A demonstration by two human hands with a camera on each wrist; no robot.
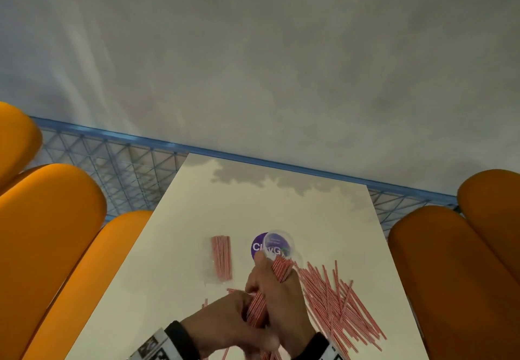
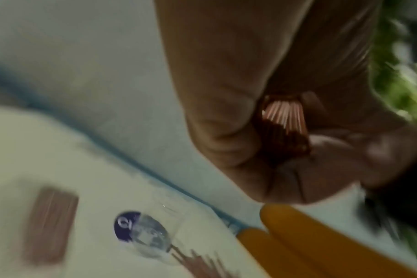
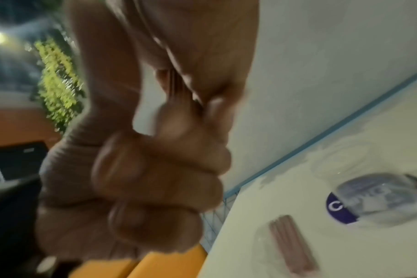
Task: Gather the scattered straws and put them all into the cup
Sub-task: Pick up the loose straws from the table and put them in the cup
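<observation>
A bundle of red-and-white striped straws (image 1: 263, 300) is gripped by both hands above the white table (image 1: 174, 247). My right hand (image 1: 281, 306) wraps its upper part and my left hand (image 1: 222, 326) holds the lower part. The bundle's top end lies just in front of the clear cup (image 1: 277, 244) with a purple label. Many loose straws (image 1: 340, 306) lie scattered to the right of the hands. In the left wrist view, straw ends (image 2: 283, 116) show inside my curled left hand (image 2: 221, 116), with the cup (image 2: 148, 235) below. The right wrist view shows my right hand (image 3: 155, 178) as a fist.
A neat packet of straws (image 1: 222, 257) lies left of the cup, also visible as a packet (image 3: 293, 246) in the right wrist view. Orange padded seats (image 1: 56, 233) flank the table on both sides. A blue wire-mesh barrier (image 1: 126, 168) and a grey wall stand behind.
</observation>
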